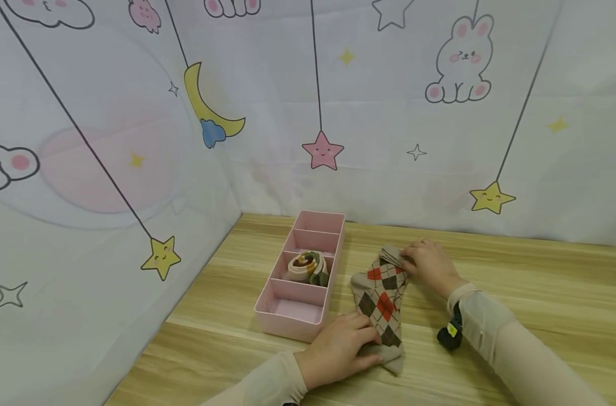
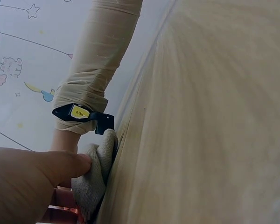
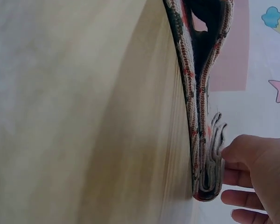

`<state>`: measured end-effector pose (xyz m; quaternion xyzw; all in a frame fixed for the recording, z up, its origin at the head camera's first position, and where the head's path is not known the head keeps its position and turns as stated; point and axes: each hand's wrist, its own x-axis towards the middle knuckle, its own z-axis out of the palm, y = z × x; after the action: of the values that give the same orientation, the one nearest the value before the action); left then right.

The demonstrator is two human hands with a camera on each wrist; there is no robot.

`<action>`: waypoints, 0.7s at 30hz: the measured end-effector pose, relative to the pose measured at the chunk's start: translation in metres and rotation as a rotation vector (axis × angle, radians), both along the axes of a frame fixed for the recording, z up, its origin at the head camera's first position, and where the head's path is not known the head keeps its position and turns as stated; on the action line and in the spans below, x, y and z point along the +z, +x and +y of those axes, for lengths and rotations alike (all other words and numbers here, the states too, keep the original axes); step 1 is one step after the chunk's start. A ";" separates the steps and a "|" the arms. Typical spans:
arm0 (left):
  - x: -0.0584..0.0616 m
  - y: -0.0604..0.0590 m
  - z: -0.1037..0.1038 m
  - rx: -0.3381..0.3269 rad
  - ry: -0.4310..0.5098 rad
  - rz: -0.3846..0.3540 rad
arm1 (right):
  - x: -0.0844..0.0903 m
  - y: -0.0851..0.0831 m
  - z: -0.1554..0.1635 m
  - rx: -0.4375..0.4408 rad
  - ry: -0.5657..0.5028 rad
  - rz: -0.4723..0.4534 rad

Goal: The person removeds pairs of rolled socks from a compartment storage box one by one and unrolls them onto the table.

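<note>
Beige argyle socks [image 1: 386,307] with red and dark brown diamonds lie in layers on the table, right of a pink divided box [image 1: 294,329]. My left hand [image 1: 338,348] holds their near end, thumb at the plain greyish part [image 2: 91,184] and fingers on the other side. At the far end my right hand [image 1: 432,268] pinches the folded-over edge. The right wrist view shows the stacked fold [image 3: 207,179] side-on, with the thumb against it and the other fingers behind. A rolled cream sock bundle [image 1: 308,267] with green and brown patches sits in one compartment of the box.
The box's other compartments hold nothing visible. Wood-grain tabletop [image 1: 531,282] extends right of the socks. White fabric walls [image 1: 379,186] printed with stars and rabbits border the table at the back and left. A black band [image 1: 450,334] hangs at the right wrist.
</note>
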<state>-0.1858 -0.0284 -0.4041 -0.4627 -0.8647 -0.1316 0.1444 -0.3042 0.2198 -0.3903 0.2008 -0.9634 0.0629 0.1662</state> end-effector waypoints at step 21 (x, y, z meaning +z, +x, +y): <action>0.000 -0.001 0.000 -0.005 0.007 -0.006 | 0.004 -0.002 -0.003 0.006 0.142 -0.044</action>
<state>-0.1867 -0.0287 -0.4042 -0.4638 -0.8636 -0.1364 0.1432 -0.3063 0.2168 -0.3864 0.2135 -0.9683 -0.0008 0.1299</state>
